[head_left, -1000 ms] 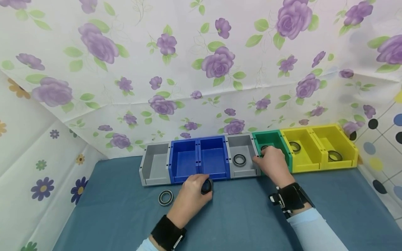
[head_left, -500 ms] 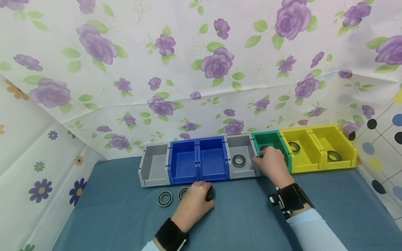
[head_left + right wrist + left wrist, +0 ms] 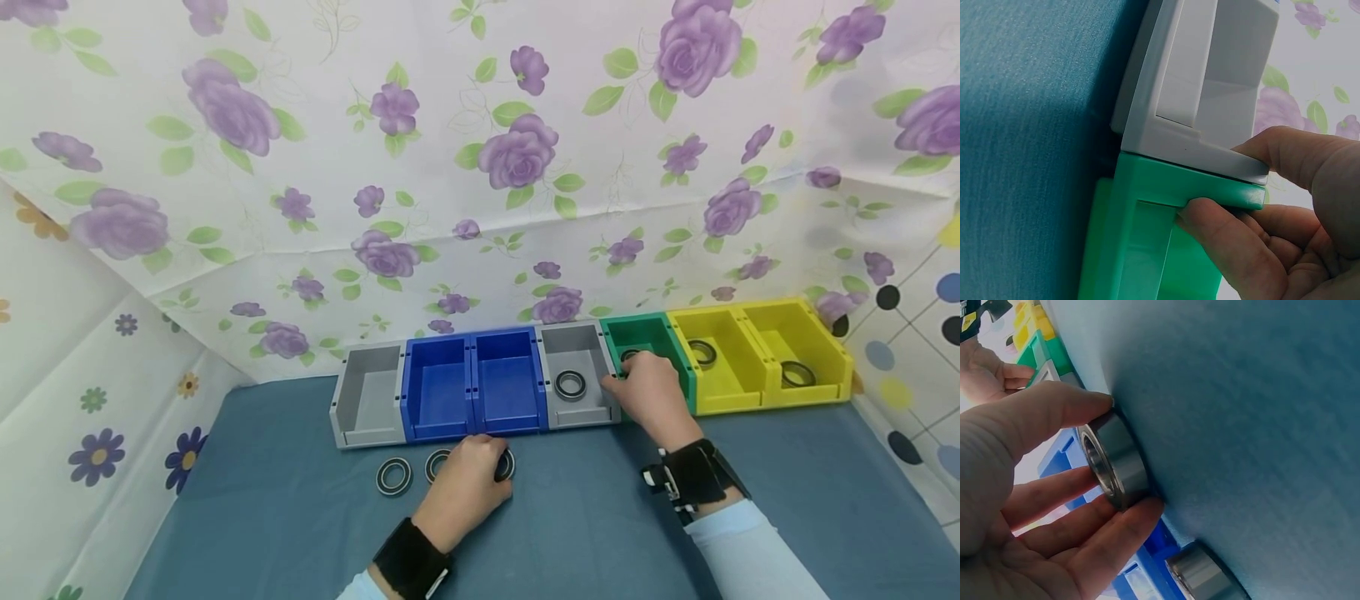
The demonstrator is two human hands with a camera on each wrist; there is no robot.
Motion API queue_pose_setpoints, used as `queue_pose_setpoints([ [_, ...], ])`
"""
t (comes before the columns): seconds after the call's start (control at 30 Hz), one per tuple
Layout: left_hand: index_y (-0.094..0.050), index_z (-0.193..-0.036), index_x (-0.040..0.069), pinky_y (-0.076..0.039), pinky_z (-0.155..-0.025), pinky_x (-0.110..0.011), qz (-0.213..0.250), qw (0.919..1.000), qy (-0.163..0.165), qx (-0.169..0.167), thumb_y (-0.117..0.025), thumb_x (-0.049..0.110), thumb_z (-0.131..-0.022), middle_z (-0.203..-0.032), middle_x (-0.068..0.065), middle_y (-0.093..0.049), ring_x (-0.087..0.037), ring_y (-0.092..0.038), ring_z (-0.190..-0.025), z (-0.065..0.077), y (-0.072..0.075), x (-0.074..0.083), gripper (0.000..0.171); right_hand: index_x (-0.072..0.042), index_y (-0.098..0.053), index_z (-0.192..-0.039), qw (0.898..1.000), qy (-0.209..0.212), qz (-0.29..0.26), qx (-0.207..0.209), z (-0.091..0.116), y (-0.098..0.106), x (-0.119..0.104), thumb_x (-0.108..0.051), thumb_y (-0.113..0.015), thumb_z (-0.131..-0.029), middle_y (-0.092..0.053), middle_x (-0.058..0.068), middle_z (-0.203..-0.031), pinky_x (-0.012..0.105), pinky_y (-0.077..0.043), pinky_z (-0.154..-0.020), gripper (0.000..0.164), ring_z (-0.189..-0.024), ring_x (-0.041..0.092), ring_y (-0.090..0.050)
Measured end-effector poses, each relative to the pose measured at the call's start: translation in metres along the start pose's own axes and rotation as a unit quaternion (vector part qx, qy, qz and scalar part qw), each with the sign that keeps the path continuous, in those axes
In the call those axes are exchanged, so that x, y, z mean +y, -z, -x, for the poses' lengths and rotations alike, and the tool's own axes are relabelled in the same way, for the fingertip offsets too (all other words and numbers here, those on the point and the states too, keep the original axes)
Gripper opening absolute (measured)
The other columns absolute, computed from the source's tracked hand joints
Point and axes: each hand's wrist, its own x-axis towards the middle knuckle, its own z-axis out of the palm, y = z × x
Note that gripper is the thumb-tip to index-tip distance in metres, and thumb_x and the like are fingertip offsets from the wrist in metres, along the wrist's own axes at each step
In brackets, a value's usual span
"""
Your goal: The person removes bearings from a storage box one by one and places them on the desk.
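While the L hand point(image 3: 463, 487) grips the held ring point(image 3: 1129, 459) by its outer edge, thumb on one side & fingertips opp., that ring is at the cloth point(image 3: 577, 517), just in front of the RH blue box point(image 3: 510, 375). Edge hold is prob. b/c a flat-lying ring offers little else to grab.

R hand point(image 3: 651, 392) pinches the adjoining walls of the green box point(image 3: 648, 329) & near grey box point(image 3: 572, 339), thumb on the grey side, fingers inside the green; looks like a steadying hold, prob. so the row doesn't shift. Green-box ring point(image 3: 628, 354) is partly behind this hand; can't tell if fingers touch it.

Left of the held ring, approx. in line, are a half-hidden ring point(image 3: 429, 467) & a loose ring point(image 3: 393, 492), well enough apart, I'd say, for fingers to fit around each.

Near grey box has its own ring point(image 3: 571, 397); yellow boxes point(image 3: 761, 342) hold one apiece. LH blue box point(image 3: 438, 375) & end grey box point(image 3: 375, 375) finish the row, all butted side by side w/ low front lips toward the person, prob. for easy reach. Flowered curtain point(image 3: 450, 125) hangs behind.
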Motion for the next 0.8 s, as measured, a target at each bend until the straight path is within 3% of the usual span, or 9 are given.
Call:
queue_pose_setpoints([
  [0.23,-0.065,-0.099,0.010,-0.045,-0.069,-0.029,-0.009,0.9999,-0.008,0.003,-0.075,0.022,-0.071,-0.088,0.000,-0.059,-0.011,-0.054,-0.082,0.001,0.002,0.000,0.032,-0.013,-0.033,-0.056,1.000,-0.002,0.000,0.000,0.000,0.000,-0.001,-0.029,-0.064,-0.085,-0.019,-0.003,-0.055,0.027,-0.024,-0.042,0.046,-0.042,0.013,-0.027],
  [0.47,-0.065,-0.107,0.008,-0.047,-0.073,-0.029,0.006,0.9999,-0.004,0.015,-0.073,0.025,-0.078,-0.096,-0.002,-0.062,-0.011,-0.056,-0.088,0.003,0.012,0.003,0.036,-0.014,-0.032,-0.055,1.000,0.003,0.003,0.004,0.000,0.000,0.000,-0.029,-0.064,-0.085,-0.019,-0.003,-0.054,0.027,-0.024,-0.042,0.047,-0.041,0.013,-0.027],
  [0.63,-0.063,-0.114,0.008,-0.047,-0.077,-0.029,0.034,0.9964,-0.014,0.077,-0.069,0.028,-0.083,-0.104,-0.004,-0.063,-0.013,-0.058,-0.095,0.000,0.033,0.004,0.037,-0.014,-0.033,-0.055,1.000,0.000,0.003,0.003,0.000,0.000,-0.001,-0.030,-0.064,-0.085,-0.020,-0.004,-0.053,0.027,-0.024,-0.042,0.046,-0.041,0.013,-0.028],
  [0.8,-0.062,-0.117,0.007,-0.048,-0.075,-0.027,0.052,0.9858,-0.022,0.158,-0.066,0.031,-0.085,-0.105,-0.006,-0.063,-0.013,-0.059,-0.093,-0.009,0.055,0.001,0.040,-0.014,-0.033,-0.054,1.000,-0.002,0.004,0.005,0.000,-0.001,-0.001,-0.029,-0.065,-0.085,-0.020,-0.004,-0.052,0.027,-0.024,-0.042,0.046,-0.041,0.013,-0.028],
])
